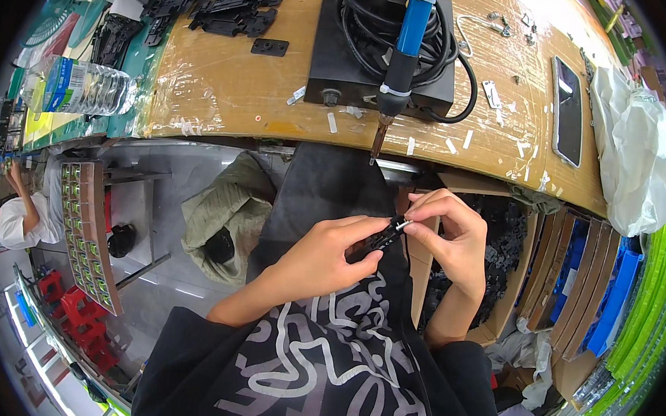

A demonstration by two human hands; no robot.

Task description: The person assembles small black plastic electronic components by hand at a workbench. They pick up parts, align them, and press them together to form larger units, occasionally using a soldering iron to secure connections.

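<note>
A black cotton-looking shirt (185,374) with curling grey print fills the foreground. In front of it, the left hand (318,260) grips a small, oblong black part (373,245) between thumb and fingers; its surface looks hard and ridged, like moulded plastic. The right hand (453,234) has its thumb and forefinger pinched on a slim, pale, rod-like piece (403,224) at the part's upper end, the remaining fingers curled; whether the two pieces touch is hidden by the fingertips. To the right, a cardboard carton (418,282) holds a jagged heap of dark pieces (491,244), while a crumpled, olive-grey fabric sack (230,205) slumps on the floor to the left. Beyond the hands runs a workbench (226,87), its brown top glossy under wrinkled clear film. A cylindrical blue-and-black tool (414,30) points its thin metal tip over the edge, before a matte black box (323,62) with looped rubbery cable (359,38). A flat phone (570,112) lies near a creased white plastic bag (634,142); across the bench stand openwork black frames (234,11) and a ribbed, transparent bottle (77,89). Farther left, a person in white (23,219) sits near red stools (83,311).
</note>
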